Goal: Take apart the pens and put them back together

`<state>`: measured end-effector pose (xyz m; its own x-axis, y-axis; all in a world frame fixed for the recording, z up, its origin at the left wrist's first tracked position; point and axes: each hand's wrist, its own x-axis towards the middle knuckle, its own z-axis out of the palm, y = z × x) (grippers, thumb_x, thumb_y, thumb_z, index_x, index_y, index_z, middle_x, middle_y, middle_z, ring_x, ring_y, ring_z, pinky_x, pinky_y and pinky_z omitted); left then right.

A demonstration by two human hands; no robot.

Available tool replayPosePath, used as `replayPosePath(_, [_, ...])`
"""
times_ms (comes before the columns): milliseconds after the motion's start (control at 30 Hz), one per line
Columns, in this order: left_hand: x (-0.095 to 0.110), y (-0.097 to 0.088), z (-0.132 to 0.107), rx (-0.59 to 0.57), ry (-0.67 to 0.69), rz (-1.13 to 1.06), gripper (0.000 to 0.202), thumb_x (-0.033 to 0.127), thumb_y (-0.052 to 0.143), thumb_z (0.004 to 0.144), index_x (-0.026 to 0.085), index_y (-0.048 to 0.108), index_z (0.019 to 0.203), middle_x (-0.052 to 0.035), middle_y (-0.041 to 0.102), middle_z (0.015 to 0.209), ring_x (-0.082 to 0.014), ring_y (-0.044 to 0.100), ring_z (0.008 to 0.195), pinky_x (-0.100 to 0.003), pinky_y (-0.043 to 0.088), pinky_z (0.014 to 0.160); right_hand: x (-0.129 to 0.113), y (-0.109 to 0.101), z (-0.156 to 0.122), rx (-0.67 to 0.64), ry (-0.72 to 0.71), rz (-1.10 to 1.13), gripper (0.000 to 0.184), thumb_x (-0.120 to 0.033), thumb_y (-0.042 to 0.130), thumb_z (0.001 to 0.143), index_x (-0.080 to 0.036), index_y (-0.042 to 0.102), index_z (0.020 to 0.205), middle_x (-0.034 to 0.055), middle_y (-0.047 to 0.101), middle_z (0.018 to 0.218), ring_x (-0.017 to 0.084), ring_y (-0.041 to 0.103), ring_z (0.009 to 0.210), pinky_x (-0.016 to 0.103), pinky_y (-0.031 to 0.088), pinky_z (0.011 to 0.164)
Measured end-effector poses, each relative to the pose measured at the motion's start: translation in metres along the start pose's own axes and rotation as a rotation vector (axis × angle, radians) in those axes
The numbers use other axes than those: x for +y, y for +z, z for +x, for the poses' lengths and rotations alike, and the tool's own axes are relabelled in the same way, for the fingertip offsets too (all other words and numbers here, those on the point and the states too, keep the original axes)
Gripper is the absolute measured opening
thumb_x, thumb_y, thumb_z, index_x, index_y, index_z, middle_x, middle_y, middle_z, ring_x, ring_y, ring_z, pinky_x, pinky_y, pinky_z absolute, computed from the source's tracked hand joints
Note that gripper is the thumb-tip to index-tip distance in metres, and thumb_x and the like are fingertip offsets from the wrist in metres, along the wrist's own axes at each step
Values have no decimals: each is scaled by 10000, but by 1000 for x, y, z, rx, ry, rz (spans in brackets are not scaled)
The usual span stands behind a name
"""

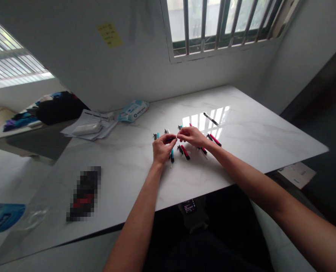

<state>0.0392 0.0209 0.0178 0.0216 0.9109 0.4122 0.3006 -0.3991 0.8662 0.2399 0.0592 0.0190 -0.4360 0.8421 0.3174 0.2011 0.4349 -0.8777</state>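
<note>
Over the marble-patterned table (221,170), my left hand (162,149) and my right hand (192,136) meet with pinched fingertips. Between them is a small pen part (176,137), dark with a pale tip; its exact kind is too small to make out. Just below lie a red pen barrel (185,152) with black pieces beside it and a blue pen barrel (172,155) with a thin white refill. Another red barrel (216,140) rests right of my right wrist. More pen parts lie behind my hands, partly hidden by them.
A black-and-clear pen (211,118) lies farther back. At the left are a wipes pack (133,110), papers (92,132), a blurred-out dark object (84,194) and a plastic bottle (9,218). A barred window (221,49) is above the table.
</note>
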Motion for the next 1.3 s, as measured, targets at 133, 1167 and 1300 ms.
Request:
replayPosePath(133, [-3, 0, 1, -3, 5, -14, 225, 384, 833, 835, 199, 822, 962, -65, 818, 935, -206, 786, 853, -340, 656, 867, -2, -1, -1, 4, -5, -36, 442, -585, 647, 974, -162, 753, 894, 36, 727, 758, 147, 622, 681, 266, 440, 644])
replayPosePath(1167, [3, -12, 13, 195, -390, -844, 446, 276, 1022, 656, 183, 766, 1009, -32, 812, 982, -94, 737, 777, -192, 584, 751, -15, -2, -2, 38, -90, -86, 344, -504, 644, 1005, -182, 763, 990, 42, 748, 874, 160, 636, 756, 301, 470, 712])
replayPosePath(1300, [8, -19, 14, 234, -389, -864, 423, 279, 1010, 686, 196, 777, 1029, -12, 801, 953, -83, 733, 758, -177, 576, 721, -19, -29, 2, 230, -78, -152, 216, -383, 681, 967, -207, 778, 1048, 51, 784, 913, 191, 698, 814, 335, 536, 752])
